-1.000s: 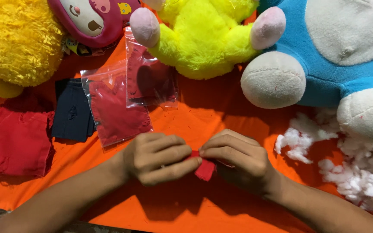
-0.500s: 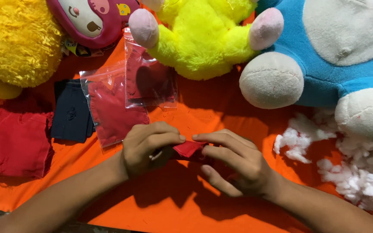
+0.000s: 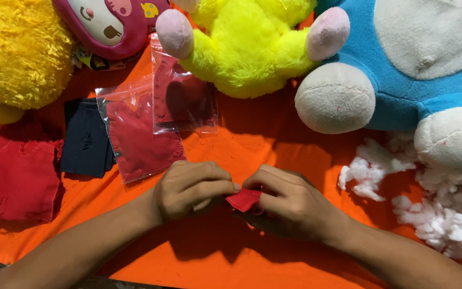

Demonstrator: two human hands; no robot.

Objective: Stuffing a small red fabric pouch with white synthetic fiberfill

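A small piece of red fabric (image 3: 243,199) is pinched between both hands over the orange cloth (image 3: 199,262). My left hand (image 3: 191,188) grips its left edge with thumb and fingers curled. My right hand (image 3: 290,203) holds its right side, fingers bent over it, hiding most of the piece. Just beyond my left hand lie two clear plastic bags (image 3: 151,128) holding red fabric.
A dark blue fabric piece (image 3: 84,142) and a red fabric pile (image 3: 14,176) lie at left. White stuffing (image 3: 445,208) is heaped at right. Plush toys line the back: yellow fluffy (image 3: 17,53), pink (image 3: 108,24), bright yellow (image 3: 252,45), blue and white (image 3: 402,69).
My hands came closer together and closed over the red piece; the right fingers, spread half a second ago, are now curled around it.
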